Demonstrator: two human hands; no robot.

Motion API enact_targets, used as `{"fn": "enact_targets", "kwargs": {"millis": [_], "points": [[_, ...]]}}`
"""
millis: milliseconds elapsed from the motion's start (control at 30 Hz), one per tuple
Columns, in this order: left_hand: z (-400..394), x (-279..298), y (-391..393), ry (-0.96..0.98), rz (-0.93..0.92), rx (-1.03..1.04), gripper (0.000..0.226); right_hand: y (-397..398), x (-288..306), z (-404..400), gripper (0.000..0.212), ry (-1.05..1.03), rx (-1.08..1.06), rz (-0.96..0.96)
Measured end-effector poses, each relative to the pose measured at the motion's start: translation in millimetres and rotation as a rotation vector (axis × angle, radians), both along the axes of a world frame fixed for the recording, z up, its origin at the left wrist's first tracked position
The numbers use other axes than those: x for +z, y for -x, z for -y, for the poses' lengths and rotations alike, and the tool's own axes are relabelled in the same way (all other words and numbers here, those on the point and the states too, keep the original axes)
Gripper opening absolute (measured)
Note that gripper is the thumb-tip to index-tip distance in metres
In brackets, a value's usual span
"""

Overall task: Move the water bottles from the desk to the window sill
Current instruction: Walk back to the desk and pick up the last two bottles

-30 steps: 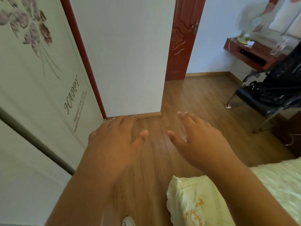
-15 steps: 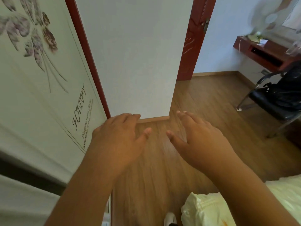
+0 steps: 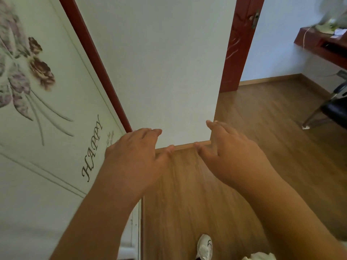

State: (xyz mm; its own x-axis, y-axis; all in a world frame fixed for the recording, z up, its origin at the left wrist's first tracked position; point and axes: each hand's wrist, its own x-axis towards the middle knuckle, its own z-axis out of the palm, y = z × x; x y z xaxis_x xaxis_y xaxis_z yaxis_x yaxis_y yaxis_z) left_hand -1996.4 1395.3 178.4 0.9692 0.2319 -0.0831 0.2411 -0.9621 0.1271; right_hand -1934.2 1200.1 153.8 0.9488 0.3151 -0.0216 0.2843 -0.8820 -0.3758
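Hands: our left hand (image 3: 135, 156) and right hand (image 3: 231, 152) hover empty, fingers relaxed and apart.
Risk: the bench (image 3: 319, 44) lies well apart; the chair (image 3: 336, 107) could trip us.

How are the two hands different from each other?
The left hand is out in front of the flowered panel and white wall; the right hand is over the wooden floor. The left hand's fingertips lie bunched together, while the right hand's reach a little higher in the picture. Both hands are bare, held out palm down with loose fingers, and neither holds anything.
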Motion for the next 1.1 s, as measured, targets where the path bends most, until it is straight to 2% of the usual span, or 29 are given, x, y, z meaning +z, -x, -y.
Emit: {"fn": "enact_targets", "kwargs": {"millis": [133,300,467,800,1100], "points": [[13,8,-54,-0.008,0.004,0.003,0.068,-55,5,5,0.077,-0.012,-0.01,0.016],[28,17,-103,0.038,0.003,-0.017,0.085,-105,15,20,0.076,0.006,-0.039,0.044],[48,23,-153,0.016,0.011,-0.075,0.078,-137,29,42,0.078,0.011,-0.11,0.039],[101,12,-272,0.04,-0.019,-0.361,0.072,-187,34,105,0.077,0.067,-0.441,-0.02],[115,20,-400,0.063,0.028,-0.618,0.069,-270,43,110,0.078,0.11,-0.676,-0.005]]}}
